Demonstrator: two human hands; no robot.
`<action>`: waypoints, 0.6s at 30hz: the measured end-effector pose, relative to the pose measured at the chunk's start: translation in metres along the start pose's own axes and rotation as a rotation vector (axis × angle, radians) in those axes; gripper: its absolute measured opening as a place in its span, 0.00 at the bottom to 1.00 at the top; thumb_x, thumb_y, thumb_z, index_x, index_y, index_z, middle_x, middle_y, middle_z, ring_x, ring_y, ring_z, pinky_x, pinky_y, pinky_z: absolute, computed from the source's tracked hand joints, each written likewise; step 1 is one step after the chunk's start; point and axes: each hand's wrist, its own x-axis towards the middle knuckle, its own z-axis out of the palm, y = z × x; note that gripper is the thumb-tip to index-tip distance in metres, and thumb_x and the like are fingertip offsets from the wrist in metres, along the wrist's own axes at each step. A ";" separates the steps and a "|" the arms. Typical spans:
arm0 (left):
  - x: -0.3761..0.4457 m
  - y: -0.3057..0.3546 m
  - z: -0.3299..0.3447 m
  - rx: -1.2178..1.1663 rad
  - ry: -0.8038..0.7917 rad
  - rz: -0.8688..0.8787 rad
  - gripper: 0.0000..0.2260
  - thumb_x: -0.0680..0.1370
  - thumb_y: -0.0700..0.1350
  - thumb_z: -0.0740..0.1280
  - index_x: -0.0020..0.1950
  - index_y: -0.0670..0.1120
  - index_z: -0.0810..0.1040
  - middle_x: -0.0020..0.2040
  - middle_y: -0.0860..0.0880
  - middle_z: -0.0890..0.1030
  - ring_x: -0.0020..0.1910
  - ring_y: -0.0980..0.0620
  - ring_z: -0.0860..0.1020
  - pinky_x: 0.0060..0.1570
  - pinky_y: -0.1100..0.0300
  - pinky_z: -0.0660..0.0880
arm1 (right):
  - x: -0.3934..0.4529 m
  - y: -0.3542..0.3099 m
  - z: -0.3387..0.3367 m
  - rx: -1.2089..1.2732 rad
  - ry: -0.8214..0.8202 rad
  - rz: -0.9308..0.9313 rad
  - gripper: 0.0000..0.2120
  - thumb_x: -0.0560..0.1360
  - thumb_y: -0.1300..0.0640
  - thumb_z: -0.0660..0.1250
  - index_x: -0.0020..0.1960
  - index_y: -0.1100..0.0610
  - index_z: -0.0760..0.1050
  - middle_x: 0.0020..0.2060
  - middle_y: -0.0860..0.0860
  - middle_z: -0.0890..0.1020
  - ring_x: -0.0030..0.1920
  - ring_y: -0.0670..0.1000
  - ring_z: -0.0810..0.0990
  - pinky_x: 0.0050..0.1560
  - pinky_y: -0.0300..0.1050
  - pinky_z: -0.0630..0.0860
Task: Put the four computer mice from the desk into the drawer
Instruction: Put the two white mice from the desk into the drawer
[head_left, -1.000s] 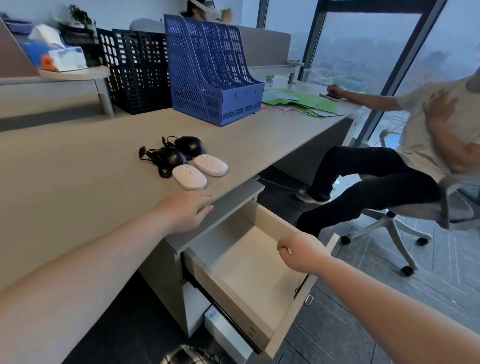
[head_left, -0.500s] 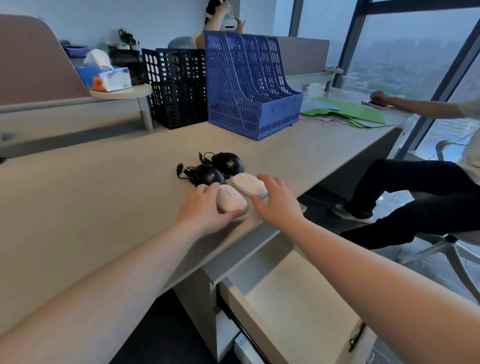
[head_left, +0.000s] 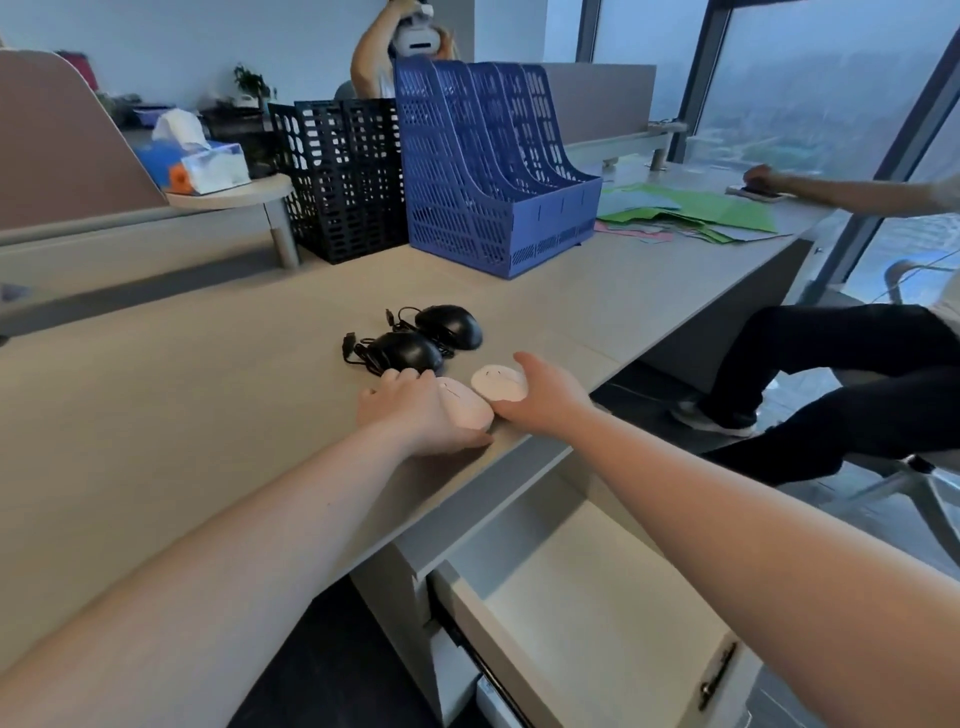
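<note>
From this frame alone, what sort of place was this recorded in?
Most likely a shared office: a long desk with blue file racks, paper folders, an open drawer, and someone on a swivel chair beside tall windows.

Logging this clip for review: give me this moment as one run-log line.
stage: grasping | left hand: on near white mouse | right hand: on far white mouse | black mice: on desk | drawer: open, no mice

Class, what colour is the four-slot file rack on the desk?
Blue, a perforated plastic file rack, seen in the head view.
</note>
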 end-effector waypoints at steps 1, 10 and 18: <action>-0.005 0.004 0.002 -0.017 0.002 -0.010 0.46 0.56 0.76 0.65 0.64 0.48 0.69 0.65 0.48 0.71 0.66 0.45 0.66 0.60 0.48 0.67 | -0.007 0.006 -0.003 -0.001 -0.001 0.003 0.39 0.72 0.44 0.68 0.77 0.54 0.56 0.70 0.56 0.72 0.70 0.59 0.70 0.66 0.52 0.70; -0.074 0.063 0.015 -0.140 0.107 0.154 0.41 0.62 0.63 0.72 0.66 0.41 0.66 0.63 0.44 0.70 0.64 0.44 0.66 0.62 0.53 0.66 | -0.089 0.080 -0.024 -0.011 -0.015 0.116 0.34 0.72 0.49 0.69 0.74 0.56 0.61 0.67 0.55 0.75 0.67 0.57 0.73 0.63 0.49 0.71; -0.111 0.090 0.091 -0.115 -0.061 0.165 0.38 0.62 0.61 0.73 0.64 0.43 0.65 0.62 0.47 0.68 0.63 0.46 0.65 0.55 0.55 0.68 | -0.118 0.124 0.020 -0.049 -0.173 0.207 0.35 0.73 0.51 0.68 0.76 0.56 0.58 0.70 0.55 0.70 0.68 0.58 0.71 0.63 0.50 0.71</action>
